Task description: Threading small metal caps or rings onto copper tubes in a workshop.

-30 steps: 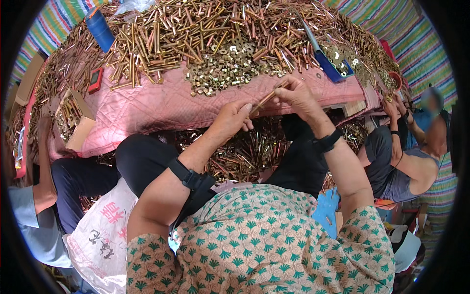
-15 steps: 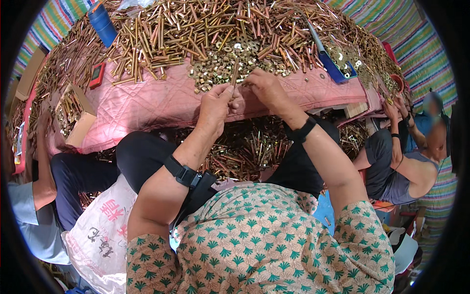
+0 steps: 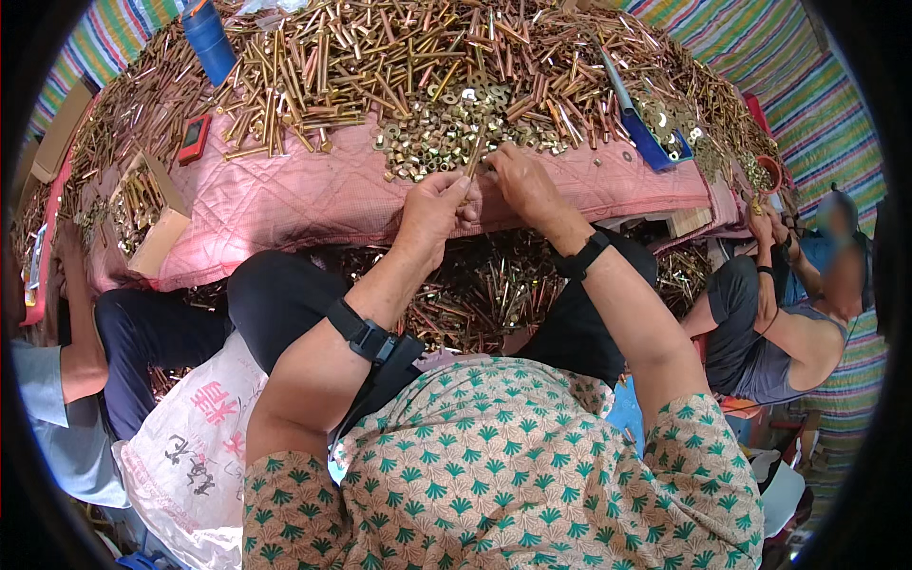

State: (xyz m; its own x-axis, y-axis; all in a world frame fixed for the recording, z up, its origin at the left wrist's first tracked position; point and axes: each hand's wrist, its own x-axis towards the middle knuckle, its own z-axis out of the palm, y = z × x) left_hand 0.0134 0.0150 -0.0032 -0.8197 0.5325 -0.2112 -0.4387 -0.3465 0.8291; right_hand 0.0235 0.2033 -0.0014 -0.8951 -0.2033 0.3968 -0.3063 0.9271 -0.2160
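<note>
My left hand (image 3: 435, 211) is closed round a long, brass-coloured bolt (image 3: 474, 155), which points up and away with a slight lean to the right. Just right of the bolt, my right hand (image 3: 525, 186) has its fingers bent and pinched together; whatever they hold is hidden. Both hands are over the front edge of the table's pink quilted cover (image 3: 323, 204). Beyond them lies a pile of small brass-coloured nuts (image 3: 432, 136) with flat washers (image 3: 490, 93) among them.
Heaps of long bolts (image 3: 351, 71) cover the table's far side. Around them are a blue cup (image 3: 208, 43), red device (image 3: 194, 139), cardboard box (image 3: 160, 237), blue scoop (image 3: 655, 142) and red bowl (image 3: 769, 171). Co-workers sit left (image 3: 57, 380) and right (image 3: 788, 351). More bolts (image 3: 475, 290) lie below the table edge.
My left hand has shifted slightly right with the bolt, which leans a little more to the right. My right hand has come slightly lower, still close beside it.
</note>
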